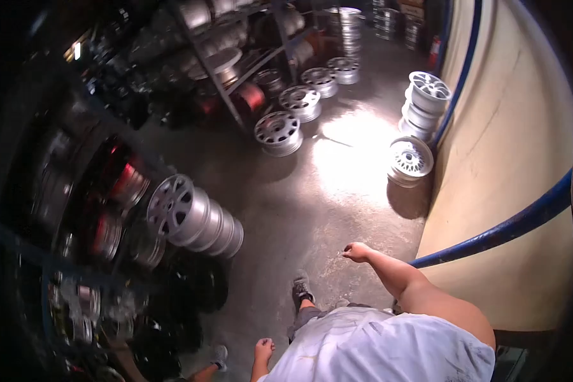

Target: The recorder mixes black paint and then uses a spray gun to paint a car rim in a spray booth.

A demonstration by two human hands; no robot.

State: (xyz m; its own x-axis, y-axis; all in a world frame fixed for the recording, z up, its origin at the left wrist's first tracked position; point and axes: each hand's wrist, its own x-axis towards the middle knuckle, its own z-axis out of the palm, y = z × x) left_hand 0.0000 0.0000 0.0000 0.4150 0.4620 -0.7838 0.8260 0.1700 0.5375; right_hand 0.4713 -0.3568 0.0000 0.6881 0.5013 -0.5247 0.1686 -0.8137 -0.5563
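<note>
My right hand [356, 251] is held out in front over the concrete floor, its fingers curled together. A small pale speck shows at its fingertips, too small to name. Low beside my body, my left hand [264, 349] is curled closed, with nothing visible in it. Neither hand touches a wheel rim. Closest on the left is a leaning stack of silver wheel rims [200, 219]. Ahead on the right, a white multi-spoke rim [410, 158] sits in front of a stack of white rims [424, 105] by the wall.
A row of silver rims [278, 132] runs along the metal rack [226, 95]. Shelves with red and dark rims [130, 181] line the left. A blue pipe [503, 232] crosses the cream wall [490, 159]. A shoe [220, 356] shows at lower left; whose, I cannot tell.
</note>
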